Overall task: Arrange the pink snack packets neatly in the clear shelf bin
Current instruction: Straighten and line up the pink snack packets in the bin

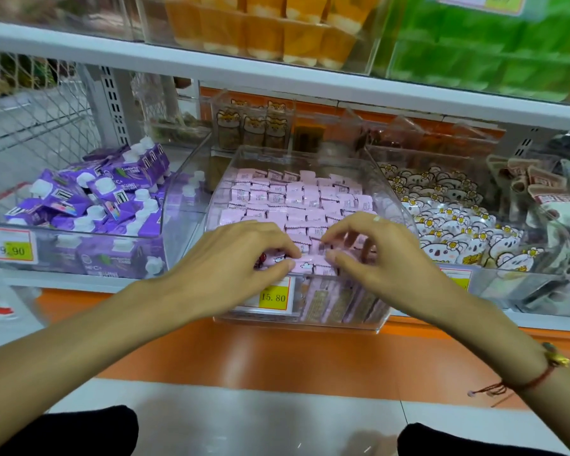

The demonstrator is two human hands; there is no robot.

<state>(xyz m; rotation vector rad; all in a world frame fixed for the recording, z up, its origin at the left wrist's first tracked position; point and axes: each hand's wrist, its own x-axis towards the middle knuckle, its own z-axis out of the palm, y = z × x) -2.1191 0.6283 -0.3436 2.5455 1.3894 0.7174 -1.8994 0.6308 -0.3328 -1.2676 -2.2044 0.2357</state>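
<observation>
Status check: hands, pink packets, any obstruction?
Both hands at bin front, fingers pinching pink packets. Back rows neat, front row unsettled. Nothing in the way.

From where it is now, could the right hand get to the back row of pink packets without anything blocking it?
Probably yes. The right hand is already inside the open-topped clear bin, fingers on the front pink packets. Nothing stands over the back row; the upper shelf sits well above.
</observation>
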